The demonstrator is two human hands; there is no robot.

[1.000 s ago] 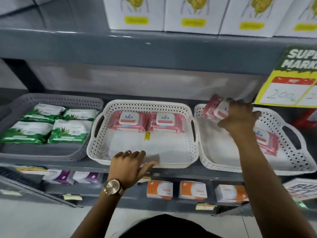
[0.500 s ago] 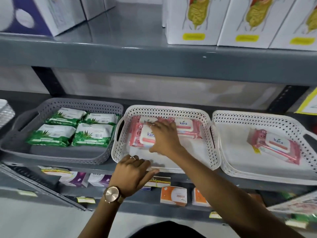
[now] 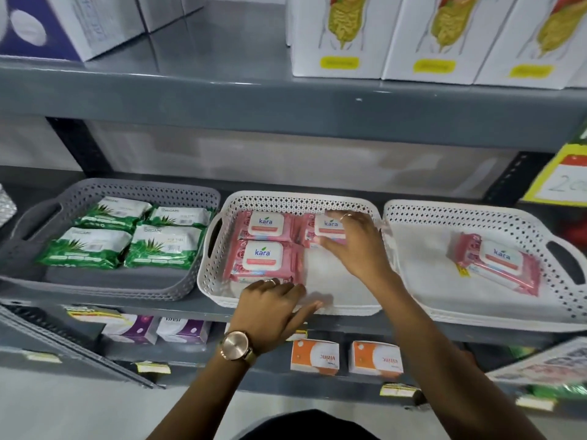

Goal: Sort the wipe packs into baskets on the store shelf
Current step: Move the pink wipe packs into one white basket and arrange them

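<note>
A person stands at a grey store shelf (image 3: 286,100), both bare arms reaching over three perforated baskets set side by side on its middle level. At 9 o'clock the grey basket (image 3: 104,289) holds four green wipe packs (image 3: 125,236) laid two by two. At the centre, the white middle basket (image 3: 211,271) holds three pink wipe packs: one at its 11 o'clock corner (image 3: 265,225), one just in front of it (image 3: 263,260), and a third at 1 o'clock (image 3: 320,230) under the right hand (image 3: 355,246), whose grip lies spread, fingertips resting flat on the pack's white lid rather than closing round it. The basket's front right quarter shows bare floor. At 3 o'clock the white right basket (image 3: 565,258) holds a single pink pack (image 3: 498,263), lying askew toward its right handle. The left hand (image 3: 270,309), a rose-gold watch (image 3: 236,347) on its wrist and a ring on one finger, rests on the front rim of the middle basket at 6 o'clock, fingers loosely extended and thumb out, pinching nothing. White cartons (image 3: 432,36) line the level above at 12 o'clock; orange boxes (image 3: 346,357) and purple-and-white boxes (image 3: 158,328) sit on the level below. A yellow price sign (image 3: 562,176) hangs at the right edge.
</note>
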